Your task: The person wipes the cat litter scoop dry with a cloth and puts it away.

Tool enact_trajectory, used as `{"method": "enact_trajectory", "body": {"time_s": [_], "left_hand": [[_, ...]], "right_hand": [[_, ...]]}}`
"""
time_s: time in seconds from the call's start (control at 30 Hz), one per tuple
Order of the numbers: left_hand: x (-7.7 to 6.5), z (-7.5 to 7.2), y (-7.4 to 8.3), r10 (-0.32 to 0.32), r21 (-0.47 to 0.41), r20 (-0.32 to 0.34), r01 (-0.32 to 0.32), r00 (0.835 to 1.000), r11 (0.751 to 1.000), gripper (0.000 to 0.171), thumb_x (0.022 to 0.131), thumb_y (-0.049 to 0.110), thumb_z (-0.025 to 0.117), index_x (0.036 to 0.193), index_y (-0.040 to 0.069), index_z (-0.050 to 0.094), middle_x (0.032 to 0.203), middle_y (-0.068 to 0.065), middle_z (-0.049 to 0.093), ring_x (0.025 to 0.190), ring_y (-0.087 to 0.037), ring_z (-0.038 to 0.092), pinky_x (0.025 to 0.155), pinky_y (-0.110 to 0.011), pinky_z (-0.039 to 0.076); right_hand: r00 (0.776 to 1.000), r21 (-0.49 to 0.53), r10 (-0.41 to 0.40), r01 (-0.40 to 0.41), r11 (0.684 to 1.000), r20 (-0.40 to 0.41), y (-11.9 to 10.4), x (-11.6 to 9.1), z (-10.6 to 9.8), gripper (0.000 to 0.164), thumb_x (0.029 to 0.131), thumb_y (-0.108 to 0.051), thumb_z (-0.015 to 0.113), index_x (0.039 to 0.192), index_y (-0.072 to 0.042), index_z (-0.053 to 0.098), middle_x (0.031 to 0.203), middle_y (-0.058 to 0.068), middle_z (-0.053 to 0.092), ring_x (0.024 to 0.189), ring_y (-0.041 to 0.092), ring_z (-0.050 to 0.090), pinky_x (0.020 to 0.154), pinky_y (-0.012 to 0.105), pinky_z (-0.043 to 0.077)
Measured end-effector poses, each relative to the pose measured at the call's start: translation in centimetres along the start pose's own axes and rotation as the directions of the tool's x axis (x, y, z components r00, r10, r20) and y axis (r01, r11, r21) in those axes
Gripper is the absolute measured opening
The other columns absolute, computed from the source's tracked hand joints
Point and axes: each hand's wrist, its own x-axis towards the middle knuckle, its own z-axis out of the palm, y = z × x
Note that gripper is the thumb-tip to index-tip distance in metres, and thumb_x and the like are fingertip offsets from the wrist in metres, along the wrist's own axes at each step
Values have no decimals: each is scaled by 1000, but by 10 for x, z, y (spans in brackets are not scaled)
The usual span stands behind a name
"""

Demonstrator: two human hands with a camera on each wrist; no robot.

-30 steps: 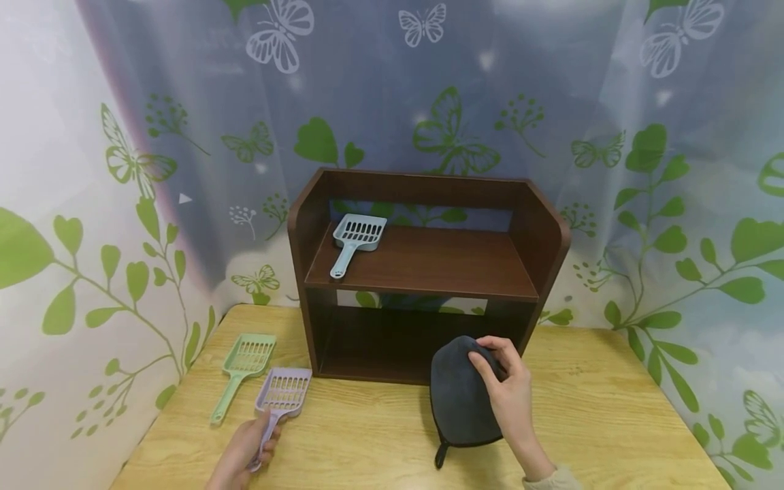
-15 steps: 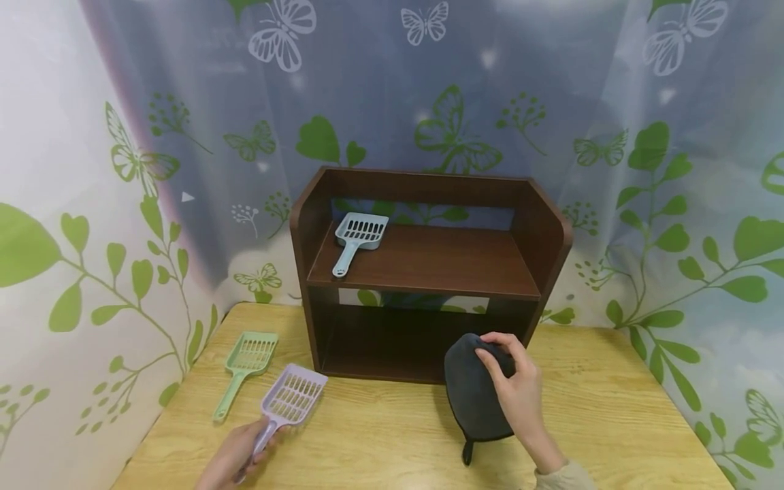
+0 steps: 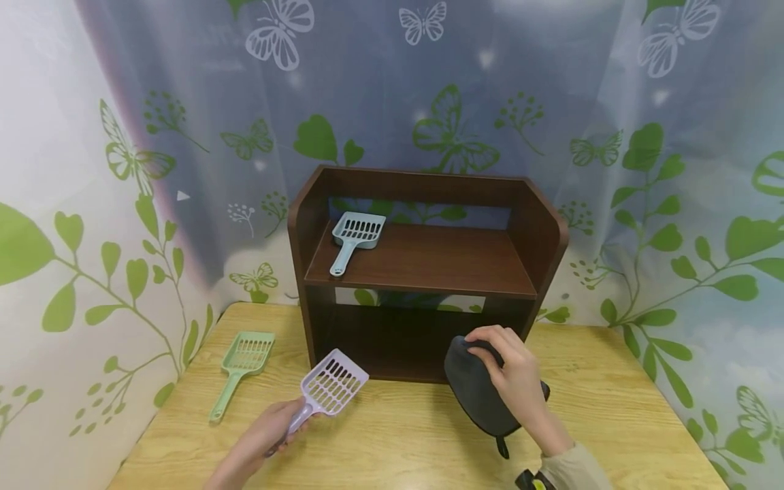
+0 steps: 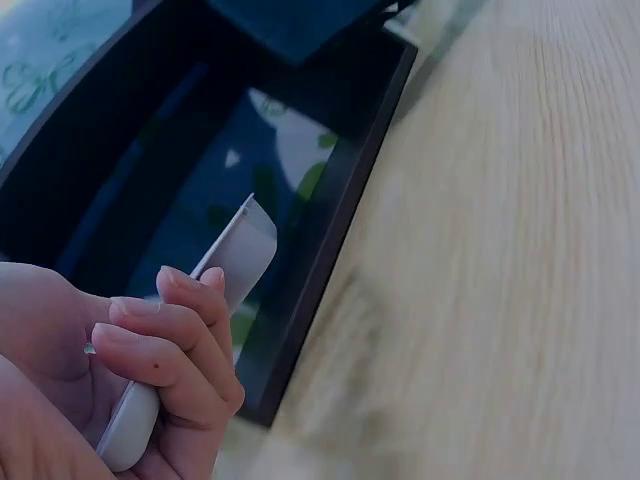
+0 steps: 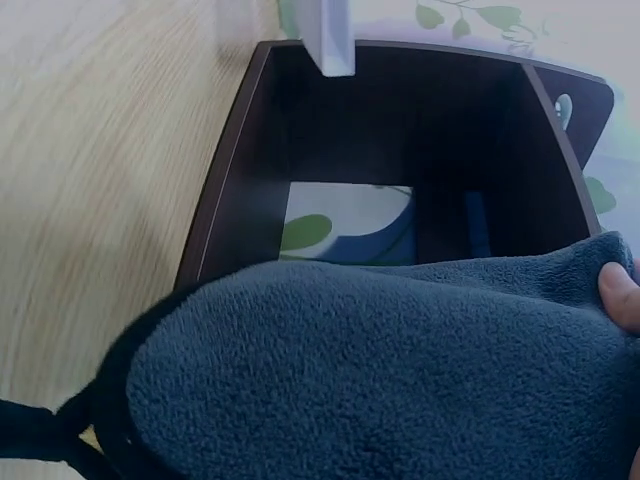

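Observation:
My left hand [image 3: 269, 430] grips the handle of a lilac slotted litter scoop [image 3: 313, 401], its head pointing up and right before the shelf's lower opening. The left wrist view shows curled fingers around the scoop's handle [image 4: 130, 430]. Between thumb and fingers, my right hand [image 3: 511, 374] pinches the upper edge of a dark blue-grey plush cloth [image 3: 473, 384]. Black trim and a small hanging loop [image 3: 502, 447] finish the cloth's lower end. In the right wrist view the plush cloth [image 5: 340, 370] fills the lower part, with a thumb [image 5: 620, 295] at its edge.
A dark brown two-tier shelf [image 3: 453, 262] stands at the back of the wooden table [image 3: 392, 442]. On its upper board, at the left, lies a light blue scoop [image 3: 350, 245]. A green scoop [image 3: 235, 374] lies on the table at the left.
My left hand has raised the lilac scoop off the table and carried it right, turning its head rightward. The cloth in my right hand has shifted right and tilted.

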Motion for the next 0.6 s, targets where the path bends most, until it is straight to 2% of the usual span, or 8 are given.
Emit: {"method": "enact_trajectory", "body": {"time_s": [0.13,0.27,0.43,0.6], "left_hand": [[9,19,15,60,20,51,-62,997,998,49,109,24,36,116,-17,61,72,3,55,51,-1,38,44,-15,32],[17,41,27,79,62,77,-84,994,995,46,109,25,38,114,-14,63,70,3,54,50,-2,38,45,-16,32],[25,64,41,114,61,126,-123,985,991,48,109,27,38,114,-12,65,69,5,54,49,-1,39,44,-15,31],[30,85,52,144,45,151,-153,978,987,47,109,27,38,112,-11,65,69,5,54,49,-1,39,44,-14,31]], "right_hand": [[997,-60,12,-8,998,74,0,3,-1,32,80,4,80,105,-16,72,104,-3,69,92,16,60,79,21,47],[993,-114,7,6,994,117,1,7,-2,27,84,-2,79,105,-17,72,106,-2,69,94,17,59,80,23,48],[994,-149,-77,88,985,78,-1,18,-1,31,80,1,81,104,-16,73,105,0,69,91,19,59,75,30,51],[991,-196,-115,128,972,73,-13,28,4,30,81,-1,82,105,-16,72,105,2,69,89,20,59,74,33,53]]}}
